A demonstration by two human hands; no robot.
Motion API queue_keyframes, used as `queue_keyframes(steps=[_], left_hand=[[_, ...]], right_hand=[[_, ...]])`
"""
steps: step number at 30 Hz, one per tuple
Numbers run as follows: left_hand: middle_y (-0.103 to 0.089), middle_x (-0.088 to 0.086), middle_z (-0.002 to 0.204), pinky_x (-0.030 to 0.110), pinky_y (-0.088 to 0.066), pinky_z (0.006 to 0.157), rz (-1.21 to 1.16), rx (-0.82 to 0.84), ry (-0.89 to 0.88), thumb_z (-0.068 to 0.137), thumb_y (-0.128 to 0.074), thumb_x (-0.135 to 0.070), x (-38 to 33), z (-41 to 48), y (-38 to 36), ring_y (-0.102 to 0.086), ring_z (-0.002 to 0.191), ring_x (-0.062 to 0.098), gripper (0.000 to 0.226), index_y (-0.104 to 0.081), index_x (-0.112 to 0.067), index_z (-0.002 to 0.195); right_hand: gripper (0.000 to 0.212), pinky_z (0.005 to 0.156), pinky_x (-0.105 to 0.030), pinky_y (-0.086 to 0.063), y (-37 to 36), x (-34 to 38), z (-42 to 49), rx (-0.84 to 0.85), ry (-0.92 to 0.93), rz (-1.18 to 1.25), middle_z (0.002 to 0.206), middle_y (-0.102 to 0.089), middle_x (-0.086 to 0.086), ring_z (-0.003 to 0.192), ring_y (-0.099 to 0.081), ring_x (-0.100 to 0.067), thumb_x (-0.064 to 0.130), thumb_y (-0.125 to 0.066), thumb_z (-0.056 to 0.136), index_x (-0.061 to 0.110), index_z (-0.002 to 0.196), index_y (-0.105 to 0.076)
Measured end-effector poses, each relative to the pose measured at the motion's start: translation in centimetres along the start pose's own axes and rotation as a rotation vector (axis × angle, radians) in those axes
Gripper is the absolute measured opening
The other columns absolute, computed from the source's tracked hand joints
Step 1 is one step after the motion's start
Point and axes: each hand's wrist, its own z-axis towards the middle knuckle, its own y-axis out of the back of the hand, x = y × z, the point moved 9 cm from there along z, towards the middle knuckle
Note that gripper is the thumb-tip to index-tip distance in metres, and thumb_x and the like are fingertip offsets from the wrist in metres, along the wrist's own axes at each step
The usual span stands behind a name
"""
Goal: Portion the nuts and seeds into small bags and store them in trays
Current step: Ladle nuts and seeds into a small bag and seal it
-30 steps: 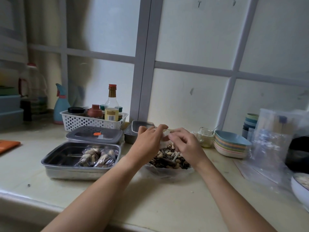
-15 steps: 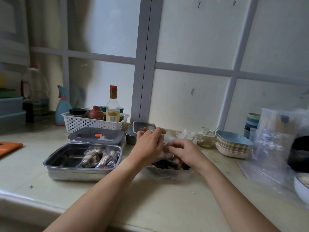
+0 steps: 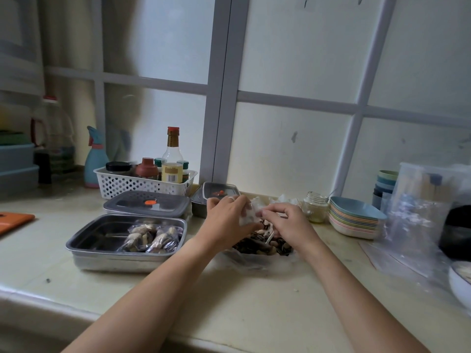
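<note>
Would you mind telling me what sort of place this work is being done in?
Probably a home kitchen: a basket of condiment bottles, stacked bowls and a steel tray of bagged nuts.

filled bags (image 3: 150, 238) in tray (image 3: 84, 244), left of nuts (image 3: 260, 247)

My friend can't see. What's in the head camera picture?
The left hand and right hand pinch a small bag above a pile of nuts and seeds on a counter. Beside it, a steel tray holds filled bags.

Open counter (image 3: 254, 309) in front, steel tray (image 3: 102, 234) left, jar (image 3: 315, 208) and stacked bowls (image 3: 354, 221) right
</note>
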Motion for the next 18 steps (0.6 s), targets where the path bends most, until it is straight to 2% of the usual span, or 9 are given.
queue_keyframes(steps=[2,5,7,9,11,13,16,18], left_hand=[[-0.054,-0.015,0.097,0.036,-0.026,0.093,-0.005,0.005,-0.003,0.083,-0.067,-0.068,0.0,0.0,-0.1,-0.047,0.092,0.008,0.046,-0.049,-0.031,0.104],[-0.056,-0.015,0.103,0.034,-0.024,0.092,-0.001,0.009,-0.024,0.082,-0.068,-0.068,-0.3,-0.1,-0.2,-0.051,0.101,0.010,0.052,-0.055,-0.029,0.114],[-0.056,-0.014,0.105,0.035,-0.024,0.094,-0.001,0.000,-0.032,0.081,-0.069,-0.068,-0.5,-0.1,-0.1,-0.052,0.103,0.010,0.055,-0.056,-0.027,0.117],[-0.054,-0.015,0.105,0.035,-0.024,0.096,0.006,-0.003,-0.031,0.082,-0.070,-0.066,-0.5,0.0,0.1,-0.051,0.103,0.010,0.056,-0.056,-0.026,0.119],[-0.052,-0.016,0.101,0.034,-0.023,0.092,0.011,-0.015,-0.039,0.083,-0.070,-0.064,-0.6,-0.1,0.2,-0.051,0.101,0.010,0.053,-0.057,-0.026,0.118],[-0.053,-0.015,0.099,0.033,-0.021,0.088,0.007,-0.025,-0.046,0.086,-0.067,-0.064,-0.6,-0.2,0.4,-0.051,0.097,0.010,0.049,-0.058,-0.026,0.115],[-0.055,-0.014,0.104,0.033,-0.022,0.091,-0.004,-0.015,-0.047,0.086,-0.065,-0.067,-0.6,-0.2,0.2,-0.050,0.100,0.009,0.053,-0.057,-0.026,0.118],[-0.058,-0.013,0.112,0.032,-0.021,0.093,0.006,0.003,-0.064,0.086,-0.062,-0.070,-0.9,-0.2,0.0,-0.051,0.105,0.009,0.058,-0.055,-0.027,0.125]], right_hand=[[0.025,0.059,-0.024,-0.047,-0.6,0.3,-0.3,0.066,0.004,0.063,0.073,-0.069,0.018,0.057,-0.051,-0.010,0.009,-0.061,0.097,0.023,0.091,-0.081],[0.036,0.057,-0.018,-0.046,-1.2,0.9,-0.5,0.117,0.021,0.161,0.099,-0.074,0.003,0.055,-0.050,-0.009,-0.007,-0.050,0.095,0.014,0.096,-0.079],[0.039,0.058,-0.018,-0.046,-1.5,1.0,-0.6,0.118,0.036,0.118,0.110,-0.069,-0.002,0.058,-0.053,-0.006,-0.009,-0.048,0.094,0.012,0.096,-0.080],[0.043,0.059,-0.017,-0.045,-1.6,0.4,-0.4,0.116,0.023,0.015,0.099,-0.069,0.002,0.059,-0.054,-0.002,-0.007,-0.048,0.093,0.020,0.090,-0.082],[0.046,0.061,-0.024,-0.046,-1.2,-0.6,-0.2,0.100,-0.030,-0.060,0.068,-0.067,0.007,0.056,-0.054,-0.008,-0.004,-0.046,0.091,0.026,0.087,-0.081],[0.046,0.059,-0.030,-0.046,-0.9,-1.2,0.1,0.093,-0.057,-0.066,0.054,-0.061,-0.001,0.054,-0.054,-0.015,-0.002,-0.044,0.091,0.026,0.090,-0.080],[0.048,0.054,-0.031,-0.046,-1.1,-1.3,0.2,0.118,-0.061,0.017,0.062,-0.064,-0.012,0.056,-0.057,-0.024,-0.004,-0.040,0.093,0.022,0.093,-0.081],[0.046,0.051,-0.029,-0.047,-1.4,-1.1,0.0,0.123,-0.069,0.048,0.073,-0.068,-0.010,0.056,-0.061,-0.024,-0.004,-0.039,0.095,0.018,0.095,-0.079]])
